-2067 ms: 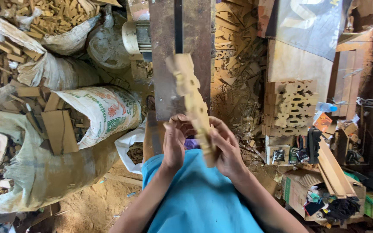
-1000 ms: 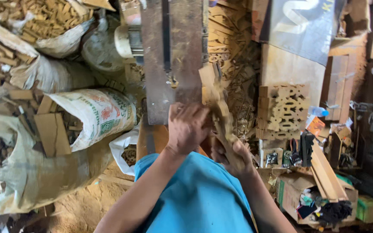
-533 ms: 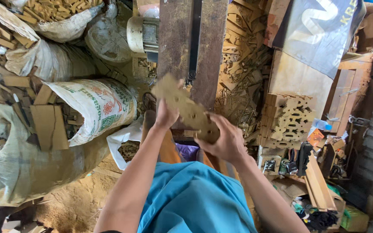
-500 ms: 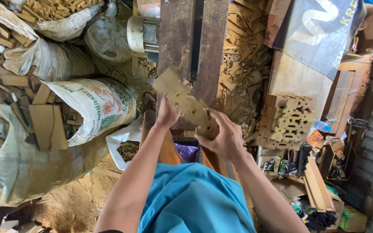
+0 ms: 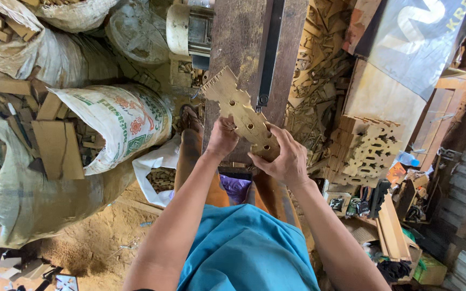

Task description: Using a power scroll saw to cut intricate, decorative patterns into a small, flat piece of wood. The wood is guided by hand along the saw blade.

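Left hand (image 5: 223, 137): fingers curled, gripping lower left edge of carved wooden panel (image 5: 242, 115).
Right hand (image 5: 282, 157): fingers spread over panel's near end, thumb underneath, probably.
Panel position: flat on tabletop (image 5: 238, 37), angled, just beside dark saw slot (image 5: 269, 54).
Panel detail: drilled holes, jagged cut edges.
Left surroundings: sacks of offcuts (image 5: 117, 121).
Right surroundings: stacked carved pieces (image 5: 365, 153).

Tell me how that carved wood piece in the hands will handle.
The carved piece looks stiff: it spans flat between the left hand and right hand without sagging. Thin and drilled, it is probably light. Its toothed edges and holes may chip or snap if forced.
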